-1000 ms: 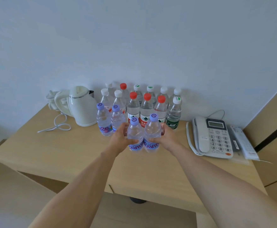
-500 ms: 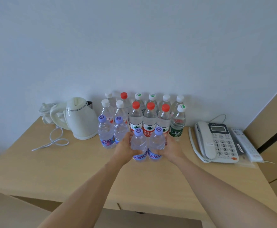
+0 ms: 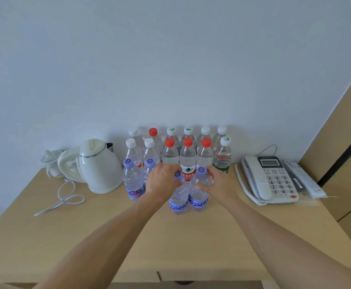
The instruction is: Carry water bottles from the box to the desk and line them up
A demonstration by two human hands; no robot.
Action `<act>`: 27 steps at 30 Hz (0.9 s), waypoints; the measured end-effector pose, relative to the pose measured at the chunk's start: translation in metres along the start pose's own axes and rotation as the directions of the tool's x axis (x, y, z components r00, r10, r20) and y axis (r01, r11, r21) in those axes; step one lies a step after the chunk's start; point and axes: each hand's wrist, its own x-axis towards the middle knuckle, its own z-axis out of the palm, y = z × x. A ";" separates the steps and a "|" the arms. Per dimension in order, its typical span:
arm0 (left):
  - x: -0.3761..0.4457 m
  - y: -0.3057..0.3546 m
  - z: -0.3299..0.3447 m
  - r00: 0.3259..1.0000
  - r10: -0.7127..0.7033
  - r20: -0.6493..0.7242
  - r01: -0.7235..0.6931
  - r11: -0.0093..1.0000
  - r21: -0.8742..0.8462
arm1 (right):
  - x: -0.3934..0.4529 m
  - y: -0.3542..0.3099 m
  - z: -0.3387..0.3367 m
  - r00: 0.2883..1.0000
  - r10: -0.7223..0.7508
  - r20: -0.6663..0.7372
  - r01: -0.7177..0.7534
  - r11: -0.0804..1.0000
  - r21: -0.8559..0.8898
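Two purple-capped water bottles stand side by side on the wooden desk. My left hand grips the left purple-capped bottle round its shoulder. My right hand grips the right purple-capped bottle the same way. Left of them stand two more purple-capped bottles, one partly hidden by my left hand. Behind, against the wall, stand rows of bottles with red caps, white caps and green-marked caps. The box is out of view.
A white electric kettle with a loose white cord sits at the left. A white desk phone and a remote control lie at the right. A wooden cabinet stands past the desk's right end.
Both hands have slid up from the bottles' bodies to their shoulders. The two bottles have moved a little toward the back rows. The camera has come closer and tipped downward.
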 end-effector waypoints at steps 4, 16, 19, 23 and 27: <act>0.014 -0.003 -0.003 1.000 0.011 -0.017 -0.009 0.997 0.071 | -0.003 0.002 0.003 0.999 -0.005 -0.041 0.006 1.000 0.011; 0.056 -0.009 -0.007 0.998 0.056 -0.033 -0.041 0.934 0.356 | -0.007 0.001 0.007 0.996 -0.073 -0.044 0.073 0.997 0.015; 0.057 -0.009 -0.007 0.998 0.058 -0.016 -0.048 0.929 0.367 | -0.006 0.001 0.005 0.995 -0.091 -0.031 0.091 0.996 -0.005; 0.057 -0.011 -0.009 0.999 0.043 -0.008 -0.037 0.928 0.372 | -0.004 0.001 0.007 0.996 -0.081 -0.045 0.081 0.997 -0.003; 0.054 -0.013 -0.011 0.999 0.049 -0.002 -0.044 0.921 0.388 | 0.002 -0.004 0.011 0.993 -0.083 -0.082 0.082 0.996 -0.022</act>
